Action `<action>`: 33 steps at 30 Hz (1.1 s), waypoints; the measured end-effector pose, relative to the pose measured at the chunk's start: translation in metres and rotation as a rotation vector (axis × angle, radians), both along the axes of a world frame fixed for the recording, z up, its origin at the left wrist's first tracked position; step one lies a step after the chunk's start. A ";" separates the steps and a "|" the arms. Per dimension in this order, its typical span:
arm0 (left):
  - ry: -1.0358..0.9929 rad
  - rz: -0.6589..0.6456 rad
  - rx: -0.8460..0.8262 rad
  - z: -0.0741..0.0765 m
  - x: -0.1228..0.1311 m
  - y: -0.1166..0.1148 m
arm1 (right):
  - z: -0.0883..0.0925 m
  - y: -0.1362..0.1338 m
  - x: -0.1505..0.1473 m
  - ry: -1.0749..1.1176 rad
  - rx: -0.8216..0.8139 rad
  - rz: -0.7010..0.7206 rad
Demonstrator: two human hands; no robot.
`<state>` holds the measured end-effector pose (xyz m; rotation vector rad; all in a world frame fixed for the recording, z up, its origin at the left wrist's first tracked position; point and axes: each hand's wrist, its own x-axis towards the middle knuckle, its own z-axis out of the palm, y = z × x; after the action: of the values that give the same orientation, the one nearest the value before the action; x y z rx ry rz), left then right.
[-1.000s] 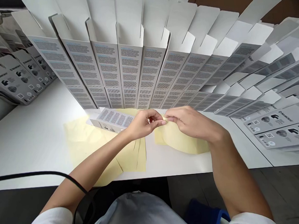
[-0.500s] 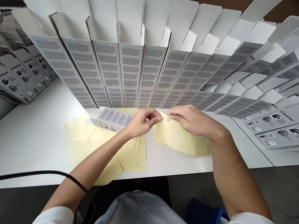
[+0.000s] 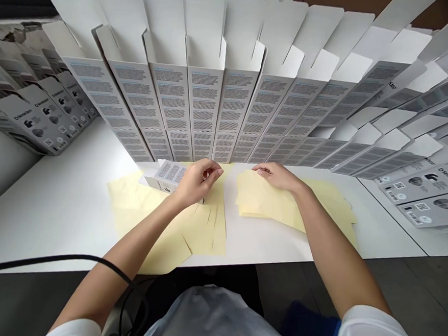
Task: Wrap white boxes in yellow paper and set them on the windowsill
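My left hand (image 3: 199, 181) is in a loose pinch, thumb and forefinger tips close together, and nothing shows between them. It hovers over the right end of a small grey-white printed carton (image 3: 166, 178), hiding part of it. That carton lies on yellow paper sheets (image 3: 205, 230) spread at left. To the right, my right hand (image 3: 276, 176) has its fingers curled at the far edge of a yellow paper sheet (image 3: 264, 198), which lies over more yellow sheets. Thumb and fingertips pinch that edge.
A row of upright printed cartons (image 3: 207, 97) with raised flaps lines the back of the white table (image 3: 57, 200). More cartons stand at far left (image 3: 51, 111) and lie stacked at right (image 3: 436, 194). A black cable (image 3: 61, 258) crosses the lower left.
My left hand has let go of the yellow sheet and moved left. The sheet that was lifted and bowed between both hands now lies flatter under my right hand. The view has shifted slightly.
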<state>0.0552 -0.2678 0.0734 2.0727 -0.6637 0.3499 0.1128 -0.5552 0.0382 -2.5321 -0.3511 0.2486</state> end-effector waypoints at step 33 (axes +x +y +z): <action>-0.637 0.407 0.616 -0.080 -0.020 0.022 | 0.001 0.161 -0.059 0.160 1.457 -0.400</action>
<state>0.0356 -0.2460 -0.0066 2.7068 -0.7759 1.1972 0.0536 -0.3938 0.0392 -1.0848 0.0750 -0.0041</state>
